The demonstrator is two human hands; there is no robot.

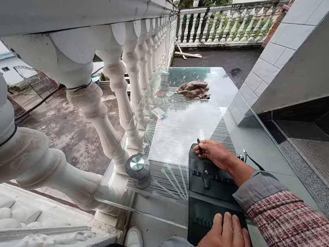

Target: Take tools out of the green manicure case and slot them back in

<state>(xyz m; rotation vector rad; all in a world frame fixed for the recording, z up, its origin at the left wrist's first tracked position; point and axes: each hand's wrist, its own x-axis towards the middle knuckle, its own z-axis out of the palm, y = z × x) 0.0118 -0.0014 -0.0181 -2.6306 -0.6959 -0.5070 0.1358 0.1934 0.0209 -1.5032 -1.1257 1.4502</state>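
Observation:
A black case (199, 205) with elastic loops lies unfolded on the glass table. My right hand (215, 152) is over its far panel, fingertips pinching a small, slim black tool (199, 147) whose exact kind is unclear. My left hand (223, 240) rests on the near panel, fingers stretched out over it and holding nothing. A strap with a round snap (206, 172) crosses the case's far half. Just right of my right wrist, a metal tool with a dark curved handle (252, 160) lies partly hidden by the forearm.
The glass tabletop (250, 143) bears a crumpled brown cloth (194, 90) and a small white packet (159, 113). A round metal-capped table support (138, 166) shows at the left corner. White balusters (118, 85) stand close on the left; stone steps (325, 165) lie to the right.

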